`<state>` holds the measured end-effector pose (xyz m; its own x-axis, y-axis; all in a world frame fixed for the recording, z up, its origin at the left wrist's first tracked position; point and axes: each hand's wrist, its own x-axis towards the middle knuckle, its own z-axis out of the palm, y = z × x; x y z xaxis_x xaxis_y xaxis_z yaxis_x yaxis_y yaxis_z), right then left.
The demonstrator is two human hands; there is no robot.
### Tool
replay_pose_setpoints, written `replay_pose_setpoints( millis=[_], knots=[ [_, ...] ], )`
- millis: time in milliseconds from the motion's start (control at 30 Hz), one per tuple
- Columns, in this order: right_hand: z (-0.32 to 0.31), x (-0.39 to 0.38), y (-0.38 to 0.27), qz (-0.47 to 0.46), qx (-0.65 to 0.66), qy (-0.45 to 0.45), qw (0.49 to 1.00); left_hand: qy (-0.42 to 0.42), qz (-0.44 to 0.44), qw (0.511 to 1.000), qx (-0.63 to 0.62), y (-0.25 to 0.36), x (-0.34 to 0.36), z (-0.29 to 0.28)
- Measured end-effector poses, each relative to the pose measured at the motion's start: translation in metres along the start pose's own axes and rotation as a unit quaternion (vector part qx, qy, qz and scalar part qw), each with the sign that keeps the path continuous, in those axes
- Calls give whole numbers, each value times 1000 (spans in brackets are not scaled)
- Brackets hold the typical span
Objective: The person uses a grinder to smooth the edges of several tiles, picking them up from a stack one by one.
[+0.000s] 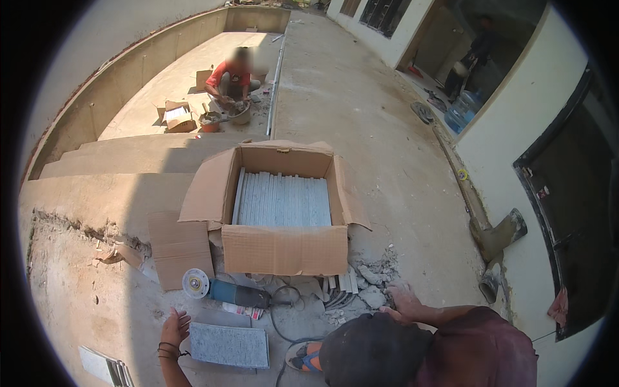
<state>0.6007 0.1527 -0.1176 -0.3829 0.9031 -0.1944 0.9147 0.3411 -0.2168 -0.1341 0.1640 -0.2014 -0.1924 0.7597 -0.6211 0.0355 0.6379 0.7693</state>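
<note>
My left hand (175, 326) is raised at the lower left, fingers apart and empty, beside two grey tile pieces (229, 345). An angle grinder (238, 293) with a pale disc lies above them on a printed packet (242, 311), its cord looping rightward. My right hand (401, 302) reaches to the broken concrete rubble (373, 296) at the right, fingers loosely bent and apart, with nothing visible in them. An open cardboard box (284, 251) of upright grey tiles (280, 197) stands ahead, with loose tile strips (342, 284) beside its lower edge.
A person in red (229, 77) squats by buckets (240, 116) and boxes below the steps (109, 161). Another person (477, 51) is in the doorway near a water jug (461, 113). Pipes (500, 238) line the right wall. Cardboard (171, 248) and stacked tiles (97, 361) lie left.
</note>
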Motion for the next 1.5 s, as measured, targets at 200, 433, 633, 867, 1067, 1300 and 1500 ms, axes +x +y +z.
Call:
replay_pose_setpoints(
  millis=[200, 433, 633, 867, 1067, 1300, 1500],
  knots=[
    [33, 108, -161, 151, 538, -257, 789, 16, 47, 999, -15, -39, 1, 1],
    [48, 175, -288, 277, 629, -335, 645, 60, -1, 998, -35, -37, -14, 20],
    [83, 190, -347, 222, 705, -353, 573, 68, -13, 997, 32, -46, -27, 18],
    [70, 178, -339, 279, 741, -331, 513, 103, -32, 985, 136, -2, -43, 48],
    [76, 174, -358, 286, 791, -312, 441, 98, -63, 982, 148, -5, -39, 37],
    [75, 187, -366, 233, 799, -305, 463, 65, -47, 991, 104, 11, -50, 31],
    [71, 181, -393, 259, 775, -314, 483, 55, -123, 991, 15, -8, -48, 24]
  ],
)
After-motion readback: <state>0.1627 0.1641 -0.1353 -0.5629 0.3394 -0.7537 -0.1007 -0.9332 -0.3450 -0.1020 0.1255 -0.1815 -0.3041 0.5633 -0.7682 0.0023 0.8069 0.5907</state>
